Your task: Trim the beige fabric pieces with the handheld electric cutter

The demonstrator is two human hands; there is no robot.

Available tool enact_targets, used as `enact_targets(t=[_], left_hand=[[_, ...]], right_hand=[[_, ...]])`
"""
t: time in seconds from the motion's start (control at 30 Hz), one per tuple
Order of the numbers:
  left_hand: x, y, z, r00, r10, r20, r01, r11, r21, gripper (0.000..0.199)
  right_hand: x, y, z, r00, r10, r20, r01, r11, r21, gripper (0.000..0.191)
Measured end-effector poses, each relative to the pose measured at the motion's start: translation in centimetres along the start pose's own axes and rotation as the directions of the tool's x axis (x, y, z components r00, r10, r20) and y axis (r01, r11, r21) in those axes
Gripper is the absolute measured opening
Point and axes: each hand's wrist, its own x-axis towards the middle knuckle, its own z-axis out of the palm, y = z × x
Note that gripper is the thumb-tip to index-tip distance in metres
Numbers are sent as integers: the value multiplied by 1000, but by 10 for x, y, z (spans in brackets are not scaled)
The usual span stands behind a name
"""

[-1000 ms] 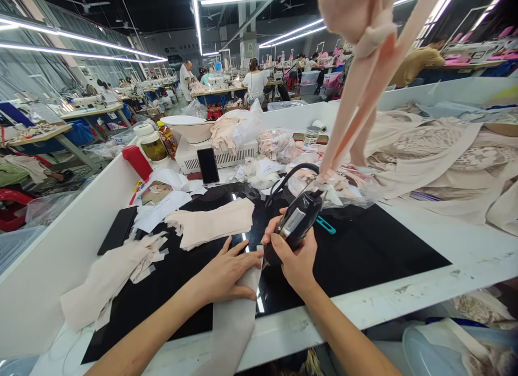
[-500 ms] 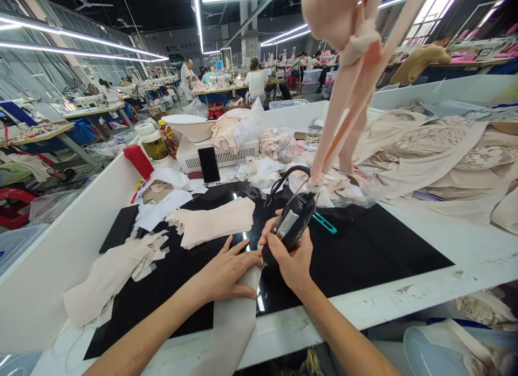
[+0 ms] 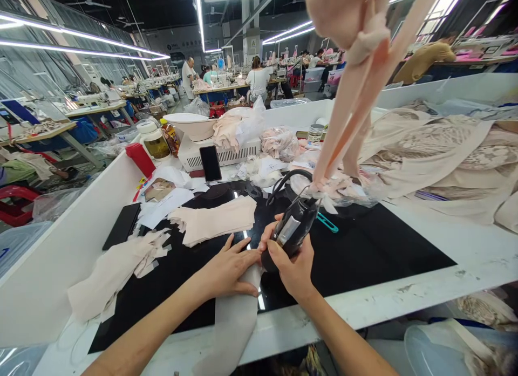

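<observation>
My right hand [image 3: 292, 257] is wrapped around a black corded hand-held power tool [image 3: 294, 225] with a silver label. The tool's lower end rests close to the fabric and is mostly hidden by my fingers. Flat on a pale, thin fabric strip [image 3: 236, 322] lies my left hand [image 3: 232, 265], fingers spread, its fingertips close to the tool. The strip runs over the table's front edge. Beyond my left hand lies a stack of pale pink cut fabric pieces [image 3: 218, 219], and another pile of pieces [image 3: 115, 276] sits to the left.
A glossy black mat [image 3: 364, 252] covers the work surface. Knotted pink fabric strips [image 3: 356, 95] hang above the tool. A turquoise snap-blade knife [image 3: 327, 223] lies right of it. At the back are a phone [image 3: 210, 163] and a bowl [image 3: 192, 127]; beige fabric [image 3: 441, 160] is heaped at right.
The view has shifted slightly. Both hands stay almost in place, with the tool held at nearly the same spot by the strip.
</observation>
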Motion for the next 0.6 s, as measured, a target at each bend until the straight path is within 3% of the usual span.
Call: enact_targets(t=[0.13,0.33,0.6], left_hand=[[0,-4,2,1000,-3,20,3,1000,23,95],[-2,-10,4,1000,16,10,-16,1000,9,93],[-1,-12,7,1000,27,-7,-27,999,-20,99]], right_hand=[[-3,-5,-1,999,-24,25,22,998,61,37],[-13,-4,-2,998,-30,51,25,996,83,44],[-17,-1,-1,997,-47,59,40,994,106,39]])
